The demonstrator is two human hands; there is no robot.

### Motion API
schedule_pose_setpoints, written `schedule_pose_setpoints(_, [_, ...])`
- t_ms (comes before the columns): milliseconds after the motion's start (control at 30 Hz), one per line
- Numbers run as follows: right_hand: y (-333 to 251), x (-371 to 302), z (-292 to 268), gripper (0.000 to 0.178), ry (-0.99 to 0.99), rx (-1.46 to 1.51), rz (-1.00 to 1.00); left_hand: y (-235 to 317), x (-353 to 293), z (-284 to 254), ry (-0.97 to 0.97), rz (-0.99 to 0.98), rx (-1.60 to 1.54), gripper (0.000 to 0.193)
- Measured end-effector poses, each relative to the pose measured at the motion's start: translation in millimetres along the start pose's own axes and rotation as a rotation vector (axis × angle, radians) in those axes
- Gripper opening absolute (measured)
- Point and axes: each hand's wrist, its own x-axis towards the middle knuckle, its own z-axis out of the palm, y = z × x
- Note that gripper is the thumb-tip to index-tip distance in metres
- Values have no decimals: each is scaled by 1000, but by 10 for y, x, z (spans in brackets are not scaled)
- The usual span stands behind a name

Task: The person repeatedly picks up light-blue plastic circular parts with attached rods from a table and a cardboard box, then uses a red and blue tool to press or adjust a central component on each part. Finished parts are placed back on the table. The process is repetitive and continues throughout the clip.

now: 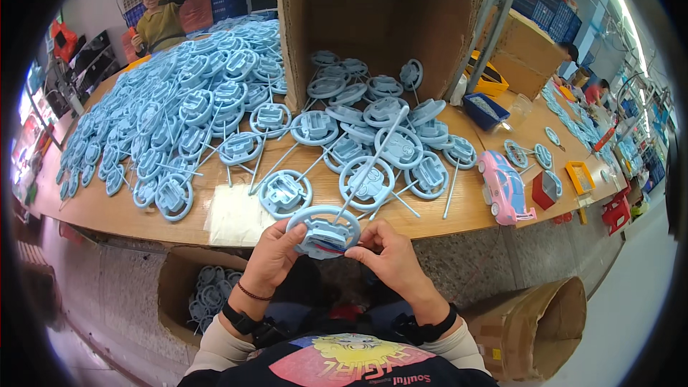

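Note:
Just off the table's front edge, a light-blue plastic toy steering wheel [324,228] is held up, its long thin shaft slanting away toward the pile. My left hand [275,256] grips the left side of its rim between thumb and fingers. At the lower right of the same wheel, my right hand [393,256] is closed, thumb and forefinger pinched against it. Something thin, dark and red shows inside the hub beside the right thumb; its kind is too small to tell. More light-blue steering wheels [285,193] lie just beyond my hands.
A large heap of steering wheels [193,111] covers the table's left. More spill from an upturned cardboard box [387,21]. To the right stand a pink toy car [504,190], a red box [546,190] and a blue bin [484,111]. Cardboard cartons [527,330] flank me; a person [159,23] sits opposite.

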Motion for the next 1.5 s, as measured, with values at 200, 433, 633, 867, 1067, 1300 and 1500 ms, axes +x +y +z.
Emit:
schedule_pose_setpoints(200, [63, 16, -5, 38, 2, -11, 62, 15, -26, 127, 49, 112, 36, 26])
schedule_pose_setpoints(433, [197, -16, 25, 45, 106, 155, 29, -109, 140, 95, -20, 84, -81, 26])
schedule_pose_setpoints(633, [95, 3, -37, 41, 104, -5, 90, -207, 131, 140, 32, 99, -94, 24])
schedule_pose_setpoints(867, [133, 65, -76, 39, 40, 41, 137, -266, 111, 137, 46, 120, -135, 24])
schedule_pose_setpoints(1067, [-32, 72, -137, 49, -31, -55, 146, -294, 159, 154, 78, 77, -189, 25])
schedule_pose_setpoints(1300, [15, 28, -137, 55, -53, -39, 113, -316, 218, 39, 38, 45, -107, 26])
schedule_pose_setpoints(1500, [17, 30, -201, 57, -82, 12, 82, -339, 218, 47, 45, 37, -92, 30])
